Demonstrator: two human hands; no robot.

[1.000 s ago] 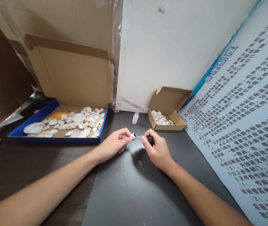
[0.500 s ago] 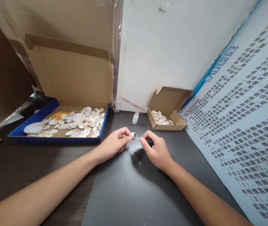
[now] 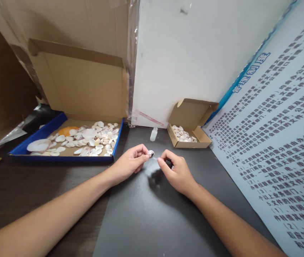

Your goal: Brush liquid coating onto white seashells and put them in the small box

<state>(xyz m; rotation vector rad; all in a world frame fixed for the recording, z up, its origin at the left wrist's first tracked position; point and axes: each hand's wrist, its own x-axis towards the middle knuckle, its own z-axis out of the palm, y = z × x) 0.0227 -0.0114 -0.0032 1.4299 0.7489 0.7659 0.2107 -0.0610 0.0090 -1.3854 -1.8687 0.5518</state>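
Note:
My left hand [image 3: 127, 164] pinches a small pale shell [image 3: 150, 154] with dark markings between thumb and fingertips, above the dark mat. Opposite it, my right hand [image 3: 179, 174] is closed on a thin brush [image 3: 155, 158]; a black cap-like end shows partly under the fingers. The brush tip is at the shell's right edge, and whether it touches cannot be made out. Behind both hands a small whitish bottle [image 3: 154, 134] stands uncapped on the mat.
On the left, a blue-edged cardboard box [image 3: 68, 157] holds many white shells and something orange. A smaller open cardboard box [image 3: 191, 145] with shells stands at back right. A white panel [image 3: 173, 64] rises behind, and a printed poster [image 3: 280, 142] leans along the right.
My right hand has shifted slightly left, bringing the brush a little lower along the shell. The shell has turned slightly in my left hand, which otherwise stays put.

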